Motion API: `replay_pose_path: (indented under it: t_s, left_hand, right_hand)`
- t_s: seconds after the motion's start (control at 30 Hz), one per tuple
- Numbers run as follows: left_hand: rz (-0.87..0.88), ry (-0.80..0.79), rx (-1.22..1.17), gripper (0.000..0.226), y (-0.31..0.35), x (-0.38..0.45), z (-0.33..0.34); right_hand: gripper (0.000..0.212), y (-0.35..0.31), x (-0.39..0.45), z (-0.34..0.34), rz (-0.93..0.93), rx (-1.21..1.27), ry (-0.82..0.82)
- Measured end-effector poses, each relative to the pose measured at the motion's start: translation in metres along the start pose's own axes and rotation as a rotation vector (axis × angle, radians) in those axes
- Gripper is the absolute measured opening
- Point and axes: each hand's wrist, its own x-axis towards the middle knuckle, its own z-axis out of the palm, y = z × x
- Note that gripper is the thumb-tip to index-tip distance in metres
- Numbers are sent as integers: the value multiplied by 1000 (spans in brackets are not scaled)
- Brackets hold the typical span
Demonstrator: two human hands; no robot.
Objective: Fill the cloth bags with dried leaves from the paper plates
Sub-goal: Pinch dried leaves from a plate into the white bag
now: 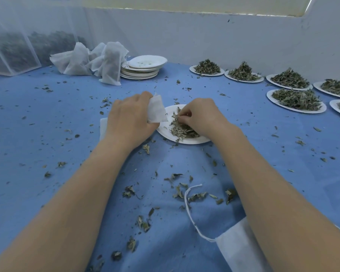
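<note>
Blue cloth table cover [47, 118] fills my view, littered with loose dried leaf bits, and I can find no brand, label or readable writing on anything.

My left hand [130, 118] is curled round a small white cloth bag [157, 111], gripping it at the left rim of the round white paper plate [165, 132] in the middle. Most of that bag is hidden behind the hand; only one flap sticks up, plus a white corner [103, 125] peeking out on the far left side, and I cannot tell whether its mouth is spread.

My right hand [200, 114] is down on the same plate, fingertips pinching into the small heap of grey-green dried leaves [182, 130]. How much it has hold of I cannot make out, since the fingers cover it.

Far left, a pile of filled white cloth bags [98, 59] leans beside a stack of used white paper plates [141, 69]. Along the right sit more white paper plates heaped with dried leaves [296, 100]; the outermost ones are cut off by the frame edge.

Behind the bags stands a sheer white mesh enclosure [12, 52] with something dark inside, too blurred to identify.

Near my right forearm lies a pale cloth piece with a white cord loop [186, 203], partly hidden under the arm and cut off below.
</note>
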Motion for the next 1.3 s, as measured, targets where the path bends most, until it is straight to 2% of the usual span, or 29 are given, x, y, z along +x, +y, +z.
replay_pose_path:
  t_s: [0.1, 0.17, 0.37, 0.47, 0.67, 0.77, 0.83, 0.9, 1.03, 1.1, 1.23, 1.3]
  left_hand:
    - [11, -21, 19, 47, 1, 0, 1]
    - [15, -31, 33, 47, 2, 1, 1]
    - [25, -37, 68, 48, 4, 3, 1]
    - [59, -19, 72, 46, 6, 2, 2]
    - [63, 59, -15, 46, 13, 5, 4]
    - [31, 95, -95, 48, 15, 8, 3]
    - [9, 109, -133, 48, 17, 11, 3]
    - [-17, 120, -174, 47, 19, 13, 4]
    - [30, 84, -182, 48, 21, 19, 5]
    - [51, 65, -187, 51, 23, 21, 5]
    - [112, 52, -192, 50, 32, 22, 8]
    - [116, 56, -186, 48, 35, 22, 9]
  right_hand:
    - [14, 4, -2, -15, 2, 181, 122]
    - [13, 4, -3, -26, -27, 206, 143]
    - [18, -12, -6, -37, -125, 89, -20]
    - [17, -18, -7, -34, -187, 93, -37]
    - [16, -21, -12, -27, -172, 455, 184]
    - [12, -26, -12, -26, -138, 549, 213]
    - [8, -30, -9, -30, -118, 530, 170]
    - [13, -30, -6, -36, -116, 470, 56]
    - [22, -19, -9, -45, -140, 573, -158]
    - [28, -14, -13, -43, -124, 565, -112]
    - [23, -12, -12, -30, -12, 633, 122]
    - [19, -12, -9, -26, -29, 573, 105]
